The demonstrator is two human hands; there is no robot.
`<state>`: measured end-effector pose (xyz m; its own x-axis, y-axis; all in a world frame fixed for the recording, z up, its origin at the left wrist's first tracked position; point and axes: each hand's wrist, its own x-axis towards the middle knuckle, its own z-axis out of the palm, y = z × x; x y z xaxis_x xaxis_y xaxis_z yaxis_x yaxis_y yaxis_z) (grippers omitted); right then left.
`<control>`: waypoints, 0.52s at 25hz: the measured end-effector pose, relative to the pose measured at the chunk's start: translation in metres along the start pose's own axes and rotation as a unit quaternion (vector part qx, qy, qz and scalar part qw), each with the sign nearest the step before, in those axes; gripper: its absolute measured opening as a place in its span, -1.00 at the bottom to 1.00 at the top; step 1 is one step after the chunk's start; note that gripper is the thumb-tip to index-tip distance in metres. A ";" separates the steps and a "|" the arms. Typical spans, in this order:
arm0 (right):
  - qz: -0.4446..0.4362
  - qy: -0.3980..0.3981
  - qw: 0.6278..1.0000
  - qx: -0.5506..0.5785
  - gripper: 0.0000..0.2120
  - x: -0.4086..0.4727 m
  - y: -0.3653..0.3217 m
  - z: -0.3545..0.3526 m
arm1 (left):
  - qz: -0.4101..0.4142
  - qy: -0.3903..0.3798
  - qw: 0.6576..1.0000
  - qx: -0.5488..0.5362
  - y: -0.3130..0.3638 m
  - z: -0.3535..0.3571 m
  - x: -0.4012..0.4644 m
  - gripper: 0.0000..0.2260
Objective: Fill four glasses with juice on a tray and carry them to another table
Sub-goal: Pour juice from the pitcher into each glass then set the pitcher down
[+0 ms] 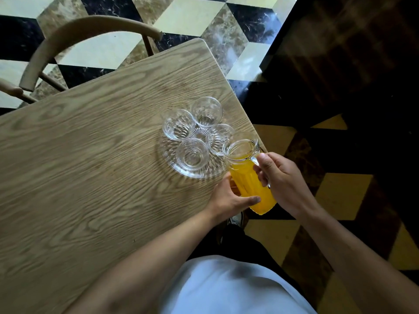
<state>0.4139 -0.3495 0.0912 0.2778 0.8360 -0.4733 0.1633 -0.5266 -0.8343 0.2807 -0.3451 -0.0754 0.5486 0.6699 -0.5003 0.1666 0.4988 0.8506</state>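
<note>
A round clear glass tray (174, 165) lies near the right edge of the wooden table (90, 166). Several empty ribbed glasses stand on it: one at the back (206, 112), one at the left (178, 124), one at the front (192, 154), one at the right (218, 139). A glass pitcher (249, 175) of orange juice is held tilted, its mouth beside the right glass. My right hand (283, 180) grips the pitcher's handle. My left hand (229, 198) holds the pitcher's lower body, thumb across the glass. No juice is seen pouring.
A wooden chair (74, 39) with a curved back stands at the table's far left side. The floor (226, 30) has a cube-pattern of cream, brown and black tiles. A dark cabinet or wall (351, 53) rises at the right. My white shirt fills the bottom.
</note>
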 end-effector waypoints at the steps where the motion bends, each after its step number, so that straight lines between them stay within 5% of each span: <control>1: 0.001 0.003 1.000 -0.004 -0.67 0.002 -0.002 0.000 | 0.002 -0.005 1.000 -0.009 0.002 0.000 0.002 -0.26; 13: 0.010 0.011 0.994 -0.109 -0.64 0.019 -0.012 0.003 | 0.015 -0.040 0.997 -0.058 0.016 0.009 0.004 -0.47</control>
<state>0.4147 -0.3268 0.0914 0.3044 0.8221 -0.4812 0.3580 -0.5669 -0.7419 0.2926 -0.3394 -0.0626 0.6164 0.6420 -0.4560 0.0552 0.5424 0.8383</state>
